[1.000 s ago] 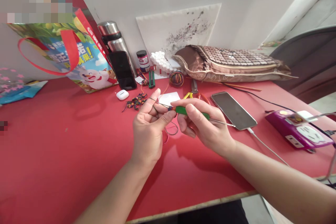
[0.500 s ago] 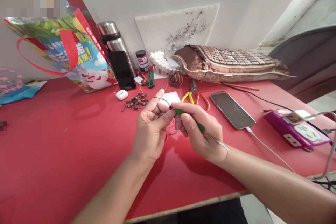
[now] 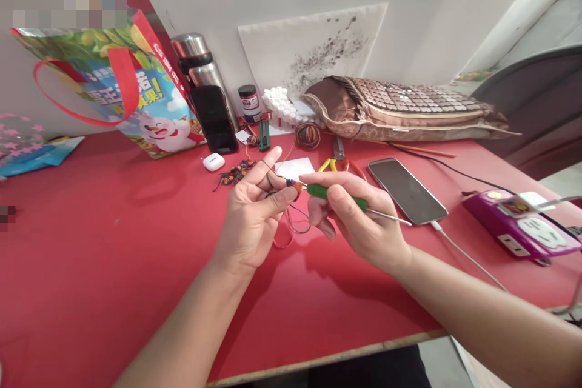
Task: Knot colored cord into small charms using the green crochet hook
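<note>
My left hand (image 3: pixel 250 215) pinches a small multicoloured crochet piece (image 3: pixel 296 187) between thumb and fingers, its index finger raised. Dark yarn (image 3: pixel 267 163) runs over that raised finger to the piece. In my right hand (image 3: pixel 357 209) is a crochet hook with a green handle (image 3: pixel 317 191). Its tip lies at the crochet piece, and its metal rear end sticks out past the palm. A loop of yarn (image 3: pixel 284 246) hangs below my left hand, over the red table.
Behind my hands lie a multicoloured yarn ball (image 3: pixel 308 135), a knotted yarn strip (image 3: pixel 236 173), pliers (image 3: pixel 339 151) and a white earphone case (image 3: pixel 213 162). A phone (image 3: pixel 407 191) with a cable and a purple power strip (image 3: pixel 518 224) are on the right. A bag (image 3: pixel 150 97) stands at left.
The hook was pushed in close to the crochet piece half a second ago, its rear end tilted down. Now my right hand is drawn back right, the hook flatter, and more of the piece shows.
</note>
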Demonstrator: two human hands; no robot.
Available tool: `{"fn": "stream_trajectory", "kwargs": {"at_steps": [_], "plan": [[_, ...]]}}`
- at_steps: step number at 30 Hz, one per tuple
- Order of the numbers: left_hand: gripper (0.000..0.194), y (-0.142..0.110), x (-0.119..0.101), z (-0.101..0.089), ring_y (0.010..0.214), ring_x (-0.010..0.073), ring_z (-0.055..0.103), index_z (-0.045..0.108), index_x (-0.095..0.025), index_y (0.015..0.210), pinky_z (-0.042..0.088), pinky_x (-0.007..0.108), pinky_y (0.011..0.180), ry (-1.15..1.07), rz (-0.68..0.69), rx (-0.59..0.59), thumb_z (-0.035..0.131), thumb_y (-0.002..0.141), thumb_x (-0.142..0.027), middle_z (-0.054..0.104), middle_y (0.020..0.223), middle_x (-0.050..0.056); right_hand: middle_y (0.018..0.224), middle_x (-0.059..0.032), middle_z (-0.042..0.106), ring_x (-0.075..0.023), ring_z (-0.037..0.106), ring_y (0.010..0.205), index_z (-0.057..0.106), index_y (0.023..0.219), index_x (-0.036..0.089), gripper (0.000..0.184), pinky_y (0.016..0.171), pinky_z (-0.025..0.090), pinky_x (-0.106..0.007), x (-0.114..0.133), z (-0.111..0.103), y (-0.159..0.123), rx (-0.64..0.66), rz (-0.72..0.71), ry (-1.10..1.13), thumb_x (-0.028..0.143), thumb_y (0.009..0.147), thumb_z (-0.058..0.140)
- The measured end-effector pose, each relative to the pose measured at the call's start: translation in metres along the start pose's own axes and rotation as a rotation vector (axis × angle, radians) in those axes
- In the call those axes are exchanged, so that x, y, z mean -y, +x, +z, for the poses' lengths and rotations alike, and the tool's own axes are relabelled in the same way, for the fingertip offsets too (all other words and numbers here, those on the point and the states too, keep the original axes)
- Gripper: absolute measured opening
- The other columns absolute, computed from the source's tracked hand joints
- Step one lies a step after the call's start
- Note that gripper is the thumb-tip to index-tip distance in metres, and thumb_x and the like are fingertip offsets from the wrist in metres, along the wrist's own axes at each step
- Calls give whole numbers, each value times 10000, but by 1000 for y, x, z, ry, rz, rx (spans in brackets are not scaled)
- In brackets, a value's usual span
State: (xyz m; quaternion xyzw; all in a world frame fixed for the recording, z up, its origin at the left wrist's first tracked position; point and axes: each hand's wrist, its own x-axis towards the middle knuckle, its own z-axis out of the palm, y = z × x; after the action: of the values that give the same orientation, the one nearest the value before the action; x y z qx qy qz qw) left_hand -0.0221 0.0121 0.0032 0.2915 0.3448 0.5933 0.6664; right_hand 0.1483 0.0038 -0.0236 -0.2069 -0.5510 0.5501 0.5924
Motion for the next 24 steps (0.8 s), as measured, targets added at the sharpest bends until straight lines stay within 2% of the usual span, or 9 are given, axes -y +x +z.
{"fn": "stream_trajectory", "kwargs": {"at_steps": [6, 13, 20, 24], "plan": [[631, 1, -3, -3, 712, 65, 690, 826, -191, 1252, 556, 170, 756, 23, -3, -5, 1013, 664, -56, 706, 765, -65, 696, 0, 700, -110, 577, 535, 822, 1190, 185, 270, 500, 506, -268, 4, -4, 3, 5, 43, 13, 395, 1088, 688], [613, 2, -4, -2, 710, 65, 700, 854, -206, 1195, 561, 151, 725, 8, -4, -5, 1025, 628, -46, 708, 737, -66, 691, -1, 688, -98, 547, 524, 863, 1183, 199, 283, 503, 488, -264, 6, -7, 4, 5, 105, 53, 411, 1075, 710], [589, 2, -8, -2, 681, 68, 674, 846, -175, 1188, 543, 154, 686, 27, 21, 0, 1032, 637, -80, 692, 715, -60, 657, 3, 690, -88, 529, 491, 875, 1142, 200, 239, 478, 445, -257, 8, -8, 6, -20, 65, 52, 370, 1069, 724], [638, 1, -9, -3, 702, 62, 666, 828, -165, 1262, 562, 153, 760, 50, 39, 5, 1021, 658, -88, 681, 721, -67, 637, 0, 681, -100, 535, 490, 866, 1100, 177, 271, 468, 434, -266, 11, -7, 6, -40, 76, 5, 412, 1056, 737]]}}
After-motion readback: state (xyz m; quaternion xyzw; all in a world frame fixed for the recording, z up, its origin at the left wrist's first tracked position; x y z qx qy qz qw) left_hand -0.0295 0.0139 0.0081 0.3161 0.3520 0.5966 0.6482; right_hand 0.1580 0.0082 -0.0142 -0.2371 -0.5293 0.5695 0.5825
